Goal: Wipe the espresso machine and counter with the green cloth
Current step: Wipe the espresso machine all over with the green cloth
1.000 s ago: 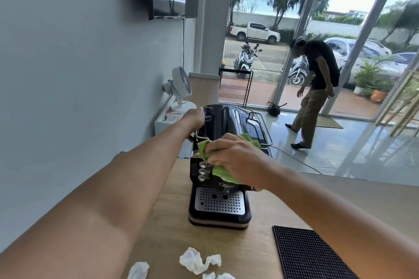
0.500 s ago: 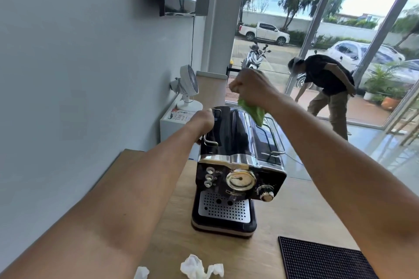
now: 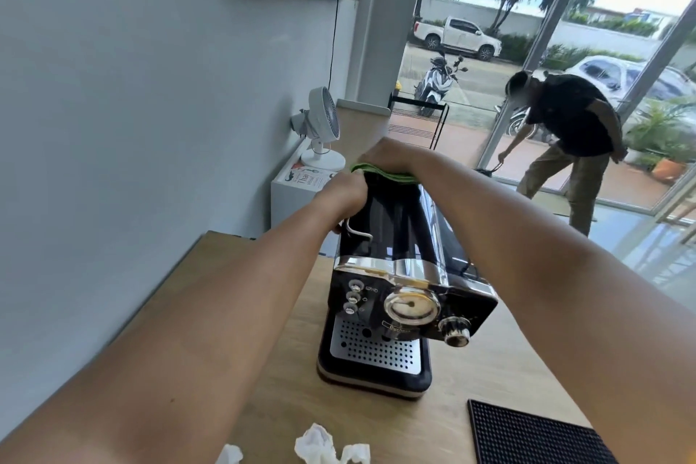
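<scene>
Now your left hand (image 3: pixel 348 192) clamps the espresso machine (image 3: pixel 399 275) steady while your right hand (image 3: pixel 388 158) presses the green cloth (image 3: pixel 384 174) along its rear top.

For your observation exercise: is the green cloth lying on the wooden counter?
No, the right hand presses the green cloth on the espresso machine top's far end.

My right hand (image 3: pixel 388 158) has dropped from above, pressing the crumpled green cloth (image 3: pixel 384 174) onto the black, chrome-trimmed espresso machine's (image 3: pixel 399 275) far top edge.
</scene>
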`<state>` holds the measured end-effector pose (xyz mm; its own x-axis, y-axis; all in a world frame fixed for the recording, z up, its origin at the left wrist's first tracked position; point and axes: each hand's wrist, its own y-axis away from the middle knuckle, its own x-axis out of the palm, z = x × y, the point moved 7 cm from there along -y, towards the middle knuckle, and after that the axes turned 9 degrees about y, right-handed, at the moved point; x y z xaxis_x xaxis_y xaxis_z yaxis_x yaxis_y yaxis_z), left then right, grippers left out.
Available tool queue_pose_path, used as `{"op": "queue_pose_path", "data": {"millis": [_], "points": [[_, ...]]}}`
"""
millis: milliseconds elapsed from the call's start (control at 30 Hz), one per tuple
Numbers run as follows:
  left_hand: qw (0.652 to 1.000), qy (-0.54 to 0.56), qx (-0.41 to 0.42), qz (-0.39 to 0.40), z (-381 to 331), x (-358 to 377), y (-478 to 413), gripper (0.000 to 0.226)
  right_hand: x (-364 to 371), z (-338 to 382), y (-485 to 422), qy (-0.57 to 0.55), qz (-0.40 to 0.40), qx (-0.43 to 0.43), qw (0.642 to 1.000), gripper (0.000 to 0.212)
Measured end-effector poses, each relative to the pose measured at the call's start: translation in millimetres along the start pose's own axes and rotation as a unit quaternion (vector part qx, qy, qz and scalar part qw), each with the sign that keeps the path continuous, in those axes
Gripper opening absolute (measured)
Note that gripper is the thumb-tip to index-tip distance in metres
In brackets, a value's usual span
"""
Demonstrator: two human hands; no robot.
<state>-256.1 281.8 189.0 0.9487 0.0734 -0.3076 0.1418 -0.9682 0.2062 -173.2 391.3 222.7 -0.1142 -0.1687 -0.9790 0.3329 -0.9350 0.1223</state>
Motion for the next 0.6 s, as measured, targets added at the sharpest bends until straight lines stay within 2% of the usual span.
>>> {"op": "queue_pose_path", "data": {"millis": [100,300,467,600], "points": [[1.000,-0.006,0.009,-0.014,-1,3,-1,0.046,-5,-31,12,0.012,-0.003,0.067,0.998,0.047],[0.999,-0.031,0.016,-0.025,-3,4,0,0.051,-4,-82,29,0.009,0.009,0.098,0.995,0.049],[0.998,-0.040,0.027,-0.034,-6,2,9,0.047,-1,-107,45,-0.121,0.005,0.105,0.987,0.060],[0.998,-0.040,0.032,-0.034,-6,0,7,0.045,5,-125,60,-0.345,-0.041,0.113,0.931,0.039]]}}
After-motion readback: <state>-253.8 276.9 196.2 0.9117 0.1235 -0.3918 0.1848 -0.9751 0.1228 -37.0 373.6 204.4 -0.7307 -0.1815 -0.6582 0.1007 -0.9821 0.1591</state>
